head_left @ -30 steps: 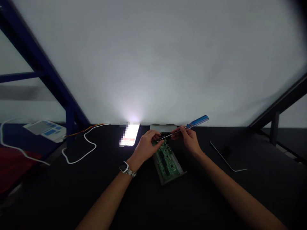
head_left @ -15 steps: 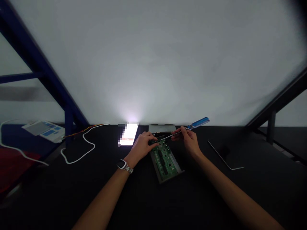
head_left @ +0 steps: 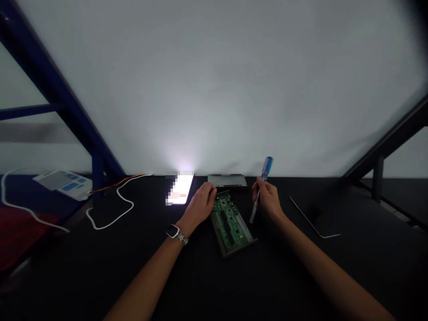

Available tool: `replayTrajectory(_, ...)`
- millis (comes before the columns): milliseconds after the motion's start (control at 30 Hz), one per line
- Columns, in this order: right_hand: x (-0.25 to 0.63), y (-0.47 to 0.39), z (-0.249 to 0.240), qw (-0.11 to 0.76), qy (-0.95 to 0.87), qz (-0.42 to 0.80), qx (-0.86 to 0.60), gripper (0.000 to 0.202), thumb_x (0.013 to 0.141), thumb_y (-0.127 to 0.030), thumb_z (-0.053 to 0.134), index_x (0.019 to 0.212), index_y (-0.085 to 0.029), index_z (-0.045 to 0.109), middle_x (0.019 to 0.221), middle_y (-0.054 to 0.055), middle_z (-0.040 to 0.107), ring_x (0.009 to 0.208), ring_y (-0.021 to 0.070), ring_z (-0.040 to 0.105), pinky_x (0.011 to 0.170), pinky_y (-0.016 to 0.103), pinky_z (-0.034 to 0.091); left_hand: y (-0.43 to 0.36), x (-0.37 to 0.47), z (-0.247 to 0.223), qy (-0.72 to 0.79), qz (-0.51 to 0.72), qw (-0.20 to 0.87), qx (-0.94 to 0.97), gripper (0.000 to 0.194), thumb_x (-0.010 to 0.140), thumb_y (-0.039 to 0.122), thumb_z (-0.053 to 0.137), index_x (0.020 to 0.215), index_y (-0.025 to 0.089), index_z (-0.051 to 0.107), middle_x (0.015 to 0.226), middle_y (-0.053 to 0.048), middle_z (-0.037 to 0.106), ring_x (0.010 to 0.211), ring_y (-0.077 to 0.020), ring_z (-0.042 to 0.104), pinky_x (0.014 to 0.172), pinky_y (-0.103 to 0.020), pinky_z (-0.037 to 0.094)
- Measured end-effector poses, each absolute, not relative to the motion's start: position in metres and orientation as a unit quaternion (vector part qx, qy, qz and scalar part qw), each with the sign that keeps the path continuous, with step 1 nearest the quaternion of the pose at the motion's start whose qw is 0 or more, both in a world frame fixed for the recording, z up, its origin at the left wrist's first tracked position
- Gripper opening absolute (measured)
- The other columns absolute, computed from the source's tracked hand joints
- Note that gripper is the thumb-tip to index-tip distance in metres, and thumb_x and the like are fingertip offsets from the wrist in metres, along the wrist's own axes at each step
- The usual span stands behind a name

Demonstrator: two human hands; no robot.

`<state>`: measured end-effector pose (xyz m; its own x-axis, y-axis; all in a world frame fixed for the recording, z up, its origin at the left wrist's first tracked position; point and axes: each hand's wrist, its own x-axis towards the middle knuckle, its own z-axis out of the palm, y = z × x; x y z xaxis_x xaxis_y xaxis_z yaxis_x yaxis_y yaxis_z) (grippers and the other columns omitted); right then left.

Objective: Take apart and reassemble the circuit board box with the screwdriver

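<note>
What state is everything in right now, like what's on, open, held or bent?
Phone: screen lit.
Smartwatch: worn, screen dark.
Screwdriver: held in the right hand, handle up, off the board.
Circuit board: exposed, component side up.
White cable: loosely curved.
Thin rod: bent near one end, lying down.

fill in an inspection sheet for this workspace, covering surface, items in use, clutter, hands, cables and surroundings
Surface: black tabletop, dimly lit
Items in use: green circuit board with metal edging; blue-handled screwdriver
Clutter: lit screen, flat metal piece, bent rod
Hands: left hand at the board's far end, grip unclear; right hand holding the screwdriver beside the board
Cables: white cable curving at left; thin coloured wires
Surroundings: pale wall behind; blue frame at left, dark frame at right
</note>
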<state>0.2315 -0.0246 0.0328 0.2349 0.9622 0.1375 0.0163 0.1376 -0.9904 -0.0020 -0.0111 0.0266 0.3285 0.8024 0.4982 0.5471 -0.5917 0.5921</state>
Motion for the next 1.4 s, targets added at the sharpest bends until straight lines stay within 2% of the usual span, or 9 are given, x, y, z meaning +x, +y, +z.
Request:
replayTrajectory(100,0.242,-0.031,0.033,0.456,-0.589,0.33,-0.58,0.05,0.087,-0.063,0.048,0.062,-0.02,0.053,0.042,-0.005,0.039,0.037,0.0105,0.037,0.039,0.023,0.025,-0.018,-0.001,0.032,0.433,0.41,0.174,0.784,0.025,0.101,0.031,0.034,0.08,0.02,0.044,0.078,-0.001,0.051,0.07,-0.0151,0.049,0.065,-0.029,0.038)
replayTrajectory(267,0.252,-0.058,0.032,0.25,-0.709,0.174,-0.636,0.039,0.09,-0.044,0.048,0.059,-0.02,0.054,0.053,0.0,0.054,0.048,0.0131,0.047,0.049,0.026,0.027,-0.043,-0.004,0.027,0.468,0.409,0.203,0.757,0.026,0.1,0.034,0.037,0.079,0.02,0.046,0.072,0.001,0.05,0.064,-0.0138,0.047,0.059,-0.027,0.036)
replayTrajectory(500,0.251,-0.077,0.027,0.096,-0.708,0.086,-0.694,0.021,0.088,-0.035,0.051,0.075,-0.02,0.059,0.071,0.007,0.065,0.062,0.0189,0.06,0.053,0.028,0.027,-0.05,0.0,0.011,0.493,0.4,0.207,0.744,0.018,0.096,0.03,0.044,0.081,0.02,0.049,0.072,0.002,0.053,0.062,-0.0135,0.048,0.058,-0.026,0.035)
replayTrajectory(733,0.248,-0.075,0.034,0.075,-0.711,0.075,-0.695,0.017,0.088,-0.037,0.053,0.081,-0.021,0.057,0.074,0.005,0.065,0.064,0.0187,0.059,0.053,0.028,0.024,-0.03,0.007,0.015,0.492,0.353,0.131,0.785,0.019,0.098,0.028,0.041,0.082,0.02,0.048,0.075,-0.001,0.057,0.062,-0.0157,0.053,0.056,-0.028,0.034)
replayTrajectory(867,0.241,-0.059,0.045,0.125,-0.715,0.04,-0.686,0.021,0.087,-0.042,0.054,0.081,-0.022,0.056,0.074,0.002,0.064,0.062,0.0164,0.056,0.053,0.027,0.023,-0.029,0.003,0.018,0.538,0.281,0.082,0.79,0.028,0.102,0.035,0.031,0.085,0.021,0.048,0.067,0.0,0.054,0.058,-0.0169,0.054,0.052,-0.028,0.03)
replayTrajectory(967,0.231,-0.037,0.054,0.179,-0.733,0.006,-0.656,0.02,0.087,-0.041,0.054,0.082,-0.022,0.056,0.079,0.001,0.064,0.068,0.016,0.057,0.054,0.026,0.025,-0.023,-0.003,0.018,0.55,0.267,0.058,0.789,0.026,0.102,0.032,0.031,0.088,0.02,0.05,0.073,-0.002,0.056,0.063,-0.0178,0.055,0.056,-0.028,0.035)
replayTrajectory(1100,0.216,-0.005,0.058,0.179,-0.743,-0.002,-0.645,0.018,0.088,-0.038,0.052,0.085,-0.022,0.059,0.09,0.003,0.064,0.076,0.0174,0.058,0.057,0.027,0.029,-0.006,-0.009,0.011,0.532,0.308,0.067,0.786,0.018,0.097,0.023,0.041,0.088,0.018,0.056,0.087,-0.005,0.055,0.076,-0.0184,0.056,0.066,-0.03,0.043)
replayTrajectory(1233,0.211,0.021,0.054,0.153,-0.769,0.004,-0.621,0.021,0.084,-0.029,0.053,0.102,-0.021,0.064,0.107,0.009,0.062,0.101,0.0245,0.055,0.067,0.029,0.037,0.008,-0.012,-0.002,0.505,0.351,0.104,0.782,0.019,0.093,0.019,0.047,0.086,0.017,0.064,0.088,-0.005,0.053,0.077,-0.0174,0.055,0.07,-0.031,0.046)
replayTrajectory(1400,0.215,0.043,0.048,0.122,-0.806,0.091,-0.572,0.03,0.075,-0.018,0.056,0.102,-0.022,0.069,0.102,0.008,0.068,0.104,0.028,0.054,0.087,0.039,0.038,0.009,-0.013,-0.006,0.507,0.362,0.121,0.773,0.022,0.093,0.024,0.048,0.094,0.017,0.069,0.088,-0.005,0.054,0.081,-0.0186,0.057,0.075,-0.032,0.048)
